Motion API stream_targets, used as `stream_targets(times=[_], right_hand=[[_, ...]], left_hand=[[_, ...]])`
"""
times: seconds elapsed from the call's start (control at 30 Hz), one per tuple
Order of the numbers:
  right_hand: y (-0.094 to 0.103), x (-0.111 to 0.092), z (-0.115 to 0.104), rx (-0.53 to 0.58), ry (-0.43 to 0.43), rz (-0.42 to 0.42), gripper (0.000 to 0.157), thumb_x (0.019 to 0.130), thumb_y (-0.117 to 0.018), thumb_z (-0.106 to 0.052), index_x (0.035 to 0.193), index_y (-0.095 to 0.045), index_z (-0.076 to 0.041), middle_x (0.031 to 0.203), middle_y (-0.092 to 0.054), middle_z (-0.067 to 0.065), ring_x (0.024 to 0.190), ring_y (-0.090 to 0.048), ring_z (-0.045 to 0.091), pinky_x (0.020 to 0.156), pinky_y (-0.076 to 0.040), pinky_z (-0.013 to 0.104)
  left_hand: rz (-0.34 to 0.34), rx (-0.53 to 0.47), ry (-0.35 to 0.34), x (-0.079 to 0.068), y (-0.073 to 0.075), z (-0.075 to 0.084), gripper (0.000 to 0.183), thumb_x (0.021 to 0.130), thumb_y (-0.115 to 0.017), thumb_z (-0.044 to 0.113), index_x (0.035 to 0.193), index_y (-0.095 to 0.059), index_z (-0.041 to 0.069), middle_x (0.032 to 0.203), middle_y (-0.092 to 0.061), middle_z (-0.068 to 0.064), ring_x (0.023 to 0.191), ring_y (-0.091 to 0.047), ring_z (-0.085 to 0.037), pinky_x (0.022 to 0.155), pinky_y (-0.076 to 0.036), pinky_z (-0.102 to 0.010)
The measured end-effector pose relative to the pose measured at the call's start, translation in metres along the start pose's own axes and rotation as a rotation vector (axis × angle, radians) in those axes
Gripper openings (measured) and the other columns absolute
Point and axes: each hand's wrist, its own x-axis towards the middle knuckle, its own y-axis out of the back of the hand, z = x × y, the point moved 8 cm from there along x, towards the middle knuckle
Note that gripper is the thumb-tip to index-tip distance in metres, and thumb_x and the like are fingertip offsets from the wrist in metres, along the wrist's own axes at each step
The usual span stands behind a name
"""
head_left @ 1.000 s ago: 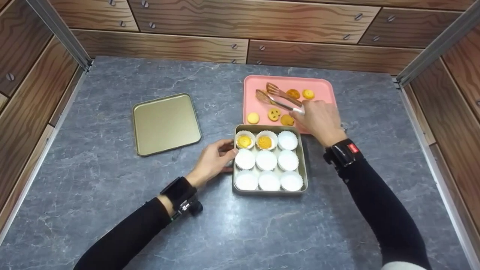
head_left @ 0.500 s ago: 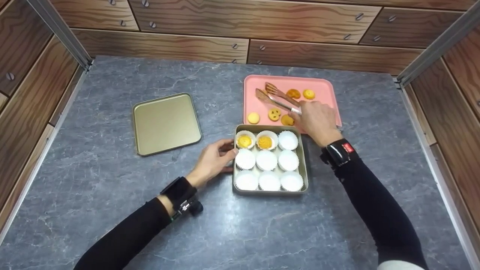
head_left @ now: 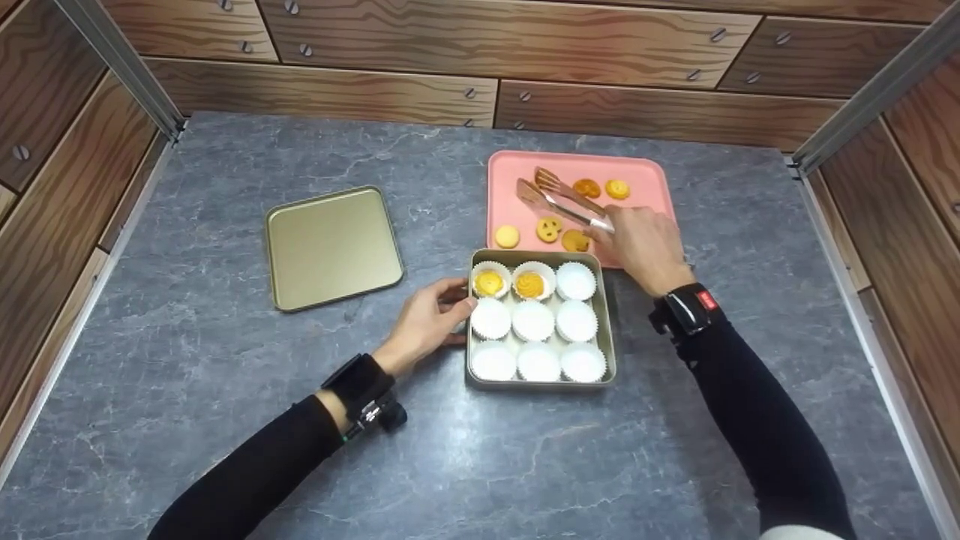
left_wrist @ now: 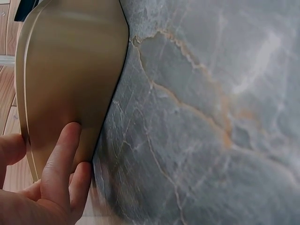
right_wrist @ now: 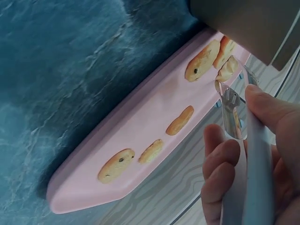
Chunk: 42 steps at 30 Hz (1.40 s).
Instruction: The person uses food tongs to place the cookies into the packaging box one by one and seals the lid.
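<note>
A gold square tin (head_left: 609, 330) holds rows of white paper cups (head_left: 576, 322). Two cups at its far left contain cookies, one yellow (head_left: 489, 283) and one swirled (head_left: 529, 284). My left hand (head_left: 429, 319) rests against the tin's left side; in the left wrist view its fingertips touch the outer wall (left_wrist: 70, 61) and the thumb is at the rim. My right hand (head_left: 646, 244) grips metal tongs (head_left: 574, 204) over the pink tray (head_left: 656, 214). At the tong tips in the right wrist view is a cookie (right_wrist: 227, 69); whether they pinch it, I cannot tell.
Several cookies lie on the tray, among them a chocolate-chip cookie (head_left: 548, 229) and a round pale cookie (head_left: 507, 236). The tray's near edge meets the tin. A gold lid (head_left: 334, 249) lies at left on the grey marbled table (head_left: 375, 480). Wood-patterned panels (head_left: 420, 37) stand behind.
My right hand shifts slightly left, then back right, and the tong tips end a little to the right. The left hand and the tin stay put.
</note>
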Motion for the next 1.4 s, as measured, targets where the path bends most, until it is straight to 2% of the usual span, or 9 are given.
stream_targets(times=[0.37,0.63,0.83,1.07,1.4], right_hand=[[0.005,-0.009,0.008,0.015,-0.013,-0.018,0.038,0.100,-0.070,-0.040,0.099,-0.071,-0.002,0.074,-0.062,0.013,0.064,-0.059,0.033,0.049,-0.052,0.051],[0.005,-0.006,0.003,0.023,-0.029,-0.024,0.042,0.098,-0.070,-0.045,0.090,-0.066,-0.004,0.068,-0.055,0.009,0.058,-0.054,0.029,0.045,-0.045,0.043],[0.000,-0.002,-0.006,0.011,-0.040,-0.013,0.043,0.096,-0.072,-0.046,0.081,-0.063,-0.007,0.064,-0.054,0.007,0.056,-0.054,0.030,0.046,-0.042,0.043],[-0.002,-0.002,-0.011,-0.006,-0.037,-0.006,0.040,0.096,-0.074,-0.041,0.099,-0.070,-0.001,0.068,-0.058,0.011,0.060,-0.059,0.032,0.045,-0.047,0.048],[0.000,-0.010,-0.002,-0.004,0.010,0.021,0.040,0.098,-0.071,-0.042,0.101,-0.069,-0.002,0.071,-0.063,0.014,0.062,-0.061,0.036,0.049,-0.049,0.049]], left_hand=[[0.001,-0.022,0.023,-0.001,0.000,-0.001,0.054,0.101,-0.068,0.016,0.150,-0.049,0.004,0.139,-0.060,-0.017,0.112,-0.066,-0.029,0.078,-0.067,-0.033],[-0.001,-0.035,0.031,0.000,0.001,-0.001,0.055,0.101,-0.068,0.014,0.151,-0.048,0.003,0.139,-0.059,-0.017,0.112,-0.066,-0.030,0.077,-0.068,-0.034],[-0.002,-0.017,0.007,0.000,0.000,0.001,0.053,0.101,-0.067,0.014,0.149,-0.049,0.001,0.137,-0.061,-0.018,0.114,-0.065,-0.030,0.075,-0.068,-0.034],[-0.004,-0.025,0.014,0.000,-0.001,0.001,0.053,0.101,-0.067,0.013,0.149,-0.049,0.001,0.137,-0.060,-0.018,0.113,-0.066,-0.031,0.076,-0.068,-0.034],[0.000,-0.003,0.016,0.000,0.000,0.000,0.053,0.101,-0.068,0.013,0.150,-0.049,0.003,0.138,-0.060,-0.018,0.113,-0.066,-0.030,0.076,-0.068,-0.032]])
